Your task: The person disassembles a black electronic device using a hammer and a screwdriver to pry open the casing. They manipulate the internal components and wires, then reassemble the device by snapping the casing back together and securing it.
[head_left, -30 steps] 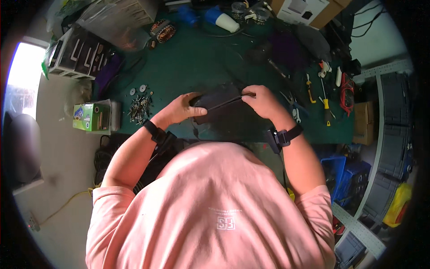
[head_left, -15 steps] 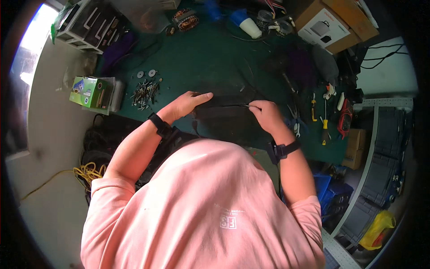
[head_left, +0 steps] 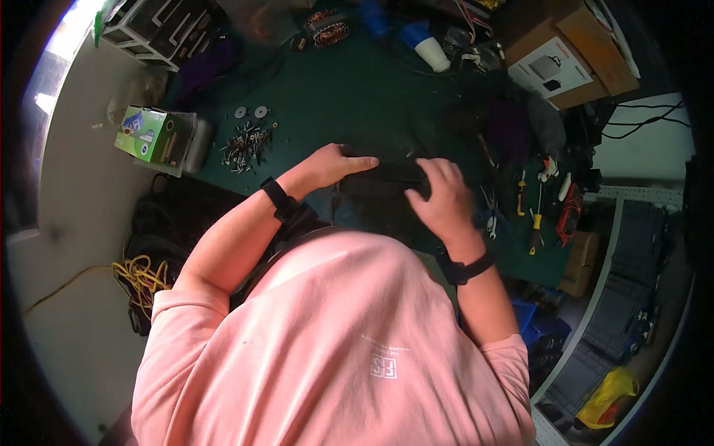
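A dark, oblong black block (head_left: pixel 383 183) lies crosswise in front of me, low above or on the green bench; its details are lost in shadow. My left hand (head_left: pixel 332 165) grips its left end, with the thumb stretched along the top edge. At the right end is my right hand (head_left: pixel 444 195), slightly blurred, its thumb and fingers spread apart around the block's corner. Whether those fingertips touch it is hard to see. A short dark cable with a plug-like end (head_left: pixel 335 204) hangs below my left hand.
Loose screws (head_left: pixel 247 147) and two washers lie left on the green bench (head_left: pixel 327 93). A green box (head_left: pixel 149 135) stands farther left. On the right are pliers (head_left: pixel 490 212), a yellow screwdriver (head_left: pixel 535 232) and a red meter (head_left: pixel 570 214). Cardboard boxes (head_left: pixel 561 56) stand back right.
My right hand has let go of the thin dark strand it pinched along the block, and its fingers have spread. My left hand has shifted slightly right with the block.
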The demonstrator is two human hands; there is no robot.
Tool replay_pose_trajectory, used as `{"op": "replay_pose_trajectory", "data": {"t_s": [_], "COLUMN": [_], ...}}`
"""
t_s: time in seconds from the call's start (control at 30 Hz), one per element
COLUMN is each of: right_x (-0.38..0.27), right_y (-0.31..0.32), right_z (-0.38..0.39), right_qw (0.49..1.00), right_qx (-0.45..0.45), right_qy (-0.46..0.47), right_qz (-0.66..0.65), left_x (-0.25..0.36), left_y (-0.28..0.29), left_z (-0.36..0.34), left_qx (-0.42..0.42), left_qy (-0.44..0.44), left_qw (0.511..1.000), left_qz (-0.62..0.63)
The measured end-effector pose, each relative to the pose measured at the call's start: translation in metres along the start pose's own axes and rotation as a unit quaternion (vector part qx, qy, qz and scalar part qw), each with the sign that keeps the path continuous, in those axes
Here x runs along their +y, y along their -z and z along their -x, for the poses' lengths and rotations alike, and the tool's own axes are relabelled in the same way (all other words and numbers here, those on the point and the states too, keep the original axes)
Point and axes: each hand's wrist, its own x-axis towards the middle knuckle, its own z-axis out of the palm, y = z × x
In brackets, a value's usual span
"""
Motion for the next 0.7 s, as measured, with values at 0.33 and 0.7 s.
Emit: {"op": "replay_pose_trajectory", "data": {"t_s": [0.33,0.7], "right_x": [-0.001,-0.002], "right_y": [-0.037,-0.018], "right_z": [-0.014,-0.016], "right_qw": [0.997,0.974], "right_qx": [0.015,0.055], "right_qy": [0.037,0.041], "right_qz": [-0.066,-0.217], "left_x": [0.067,0.032], "left_y": [0.004,0.019], "left_z": [0.033,0.051], "left_qx": [0.039,0.005], "left_qy": [-0.134,-0.305], "left_qw": [0.982,0.951], "left_qz": [-0.123,-0.055]}}
